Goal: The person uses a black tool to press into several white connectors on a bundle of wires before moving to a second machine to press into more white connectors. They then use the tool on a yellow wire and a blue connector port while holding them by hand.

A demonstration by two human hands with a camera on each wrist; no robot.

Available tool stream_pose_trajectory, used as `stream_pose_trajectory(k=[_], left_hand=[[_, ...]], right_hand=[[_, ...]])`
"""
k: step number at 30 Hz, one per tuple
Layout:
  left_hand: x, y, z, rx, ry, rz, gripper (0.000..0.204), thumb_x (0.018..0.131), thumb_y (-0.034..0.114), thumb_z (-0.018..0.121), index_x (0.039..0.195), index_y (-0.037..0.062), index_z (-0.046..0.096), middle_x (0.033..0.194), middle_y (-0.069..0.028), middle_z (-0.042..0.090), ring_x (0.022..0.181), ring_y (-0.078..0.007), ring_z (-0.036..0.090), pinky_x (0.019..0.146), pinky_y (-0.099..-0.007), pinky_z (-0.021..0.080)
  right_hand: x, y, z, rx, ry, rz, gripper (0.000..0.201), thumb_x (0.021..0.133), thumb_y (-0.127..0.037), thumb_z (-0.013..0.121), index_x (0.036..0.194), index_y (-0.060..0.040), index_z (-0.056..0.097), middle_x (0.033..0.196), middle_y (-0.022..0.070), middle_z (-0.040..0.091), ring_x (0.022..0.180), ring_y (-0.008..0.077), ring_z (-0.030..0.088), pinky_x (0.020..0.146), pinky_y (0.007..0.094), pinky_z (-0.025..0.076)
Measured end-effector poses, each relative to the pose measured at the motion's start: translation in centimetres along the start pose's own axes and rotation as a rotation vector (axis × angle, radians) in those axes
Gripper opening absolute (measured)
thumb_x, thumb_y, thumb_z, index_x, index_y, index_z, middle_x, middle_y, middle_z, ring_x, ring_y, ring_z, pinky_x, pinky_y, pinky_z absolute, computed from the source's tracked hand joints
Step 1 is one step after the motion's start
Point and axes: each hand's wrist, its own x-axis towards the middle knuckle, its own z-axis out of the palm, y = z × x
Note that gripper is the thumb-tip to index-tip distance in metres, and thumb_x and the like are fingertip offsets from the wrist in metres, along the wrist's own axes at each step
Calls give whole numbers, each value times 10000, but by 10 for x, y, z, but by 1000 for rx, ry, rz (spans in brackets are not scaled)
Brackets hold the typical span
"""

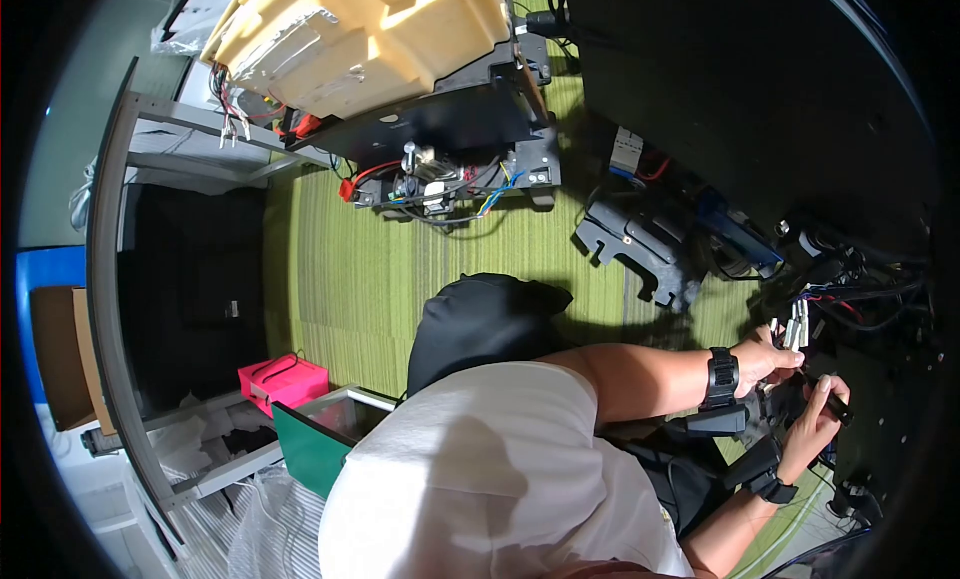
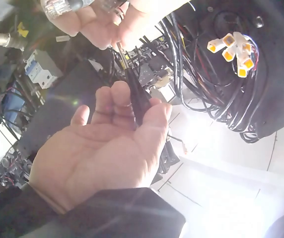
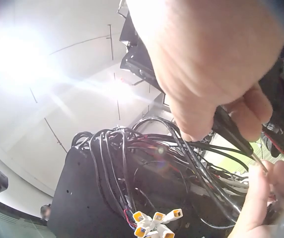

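Note:
My right hand (image 1: 818,427) grips a tool (image 3: 226,128) with a tapered black handle and a slim metal tip. In the left wrist view its palm faces the camera and the thumb presses the handle. My left hand (image 1: 765,364) meets the metal tip with its fingertips, pinching a small part; I cannot tell what it is, as the fingers hide most of it. Beside these fingers a clear-ended plug (image 2: 58,7) shows at the top. A cluster of white connectors (image 2: 239,52) with orange openings hangs on wires, overlapping the left hand in the head view.
Bundled black cables (image 3: 124,153) run along a black panel (image 3: 77,186) near both hands. A black slotted bracket (image 1: 630,244) lies on the green carpet (image 1: 350,279). Farther off stand a yellow-shelled machine (image 1: 370,49), a pink box (image 1: 290,379) and a green-sided bin (image 1: 310,449).

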Motion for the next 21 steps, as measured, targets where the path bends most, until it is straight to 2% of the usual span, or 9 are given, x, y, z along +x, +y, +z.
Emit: stream_pose_trajectory(k=[2, 7, 10, 14, 16, 18, 19, 20, 21], left_hand=[[-1, 2, -1, -15, -31, 17, 267, 750, 104, 659, 903, 119, 441, 735, 5, 538, 638, -88, 536, 522, -224, 409], [-5, 7, 1, 3, -20, -7, 148, 761, 115, 655, 801, 99, 513, 696, -3, 546, 613, -93, 536, 500, -226, 416], [-5, 6, 3, 15, 19, -10, 156, 761, 154, 664, 799, 117, 517, 691, 20, 546, 617, -80, 533, 509, -218, 399], [-6, 11, 2, 32, -19, 28, 180, 761, 168, 667, 776, 128, 493, 671, 39, 529, 573, -61, 495, 491, -210, 368], [-2, 9, 1, 96, 33, 41, 182, 770, 166, 657, 760, 135, 478, 640, 46, 499, 539, -55, 468, 477, -201, 361], [2, 9, -5, 162, 6, 82, 178, 776, 177, 649, 772, 131, 477, 658, 51, 495, 564, -49, 466, 506, -207, 370], [9, -1, -10, 149, 67, 174, 220, 761, 205, 664, 851, 112, 487, 764, 23, 522, 701, -66, 497, 624, -241, 408], [15, -7, -19, 299, 143, 300, 392, 725, 264, 694, 986, 66, 479, 887, -17, 526, 853, -92, 486, 759, -288, 402], [27, -19, -34, 347, 271, 245, 461, 717, 281, 694, 1036, 45, 458, 920, -38, 519, 895, -98, 471, 799, -295, 388]], right_hand=[[0, -2, 2, 30, 13, -4, 206, 891, -212, 488, 859, -10, 469, 783, 22, 462, 717, 84, 442, 679, 220, 395], [1, 1, 1, 23, -3, -26, 194, 891, -204, 489, 849, -16, 475, 783, 16, 464, 724, 77, 446, 674, 218, 407], [0, -1, 3, 28, 17, -25, 185, 891, -192, 489, 854, -12, 481, 792, 22, 473, 728, 77, 454, 673, 227, 427], [2, -5, 9, 113, 17, -37, 161, 886, -157, 493, 852, 1, 485, 810, 22, 473, 758, 83, 448, 710, 229, 409], [5, -2, 8, 110, 39, -24, 162, 889, -157, 487, 857, 2, 483, 820, 23, 470, 765, 84, 449, 723, 233, 416], [5, -2, 8, 123, 72, -27, 162, 891, -159, 484, 859, 0, 482, 826, 23, 468, 770, 84, 451, 732, 235, 420], [5, -2, 9, 140, 98, -30, 162, 892, -160, 481, 862, -1, 482, 831, 23, 467, 775, 84, 452, 741, 237, 423], [5, -3, 9, 139, 103, -25, 162, 892, -160, 481, 862, -1, 482, 831, 23, 467, 775, 84, 452, 741, 237, 423], [5, -5, 9, 158, 123, -25, 162, 893, -163, 479, 865, -3, 483, 836, 23, 467, 778, 84, 454, 750, 238, 424]])
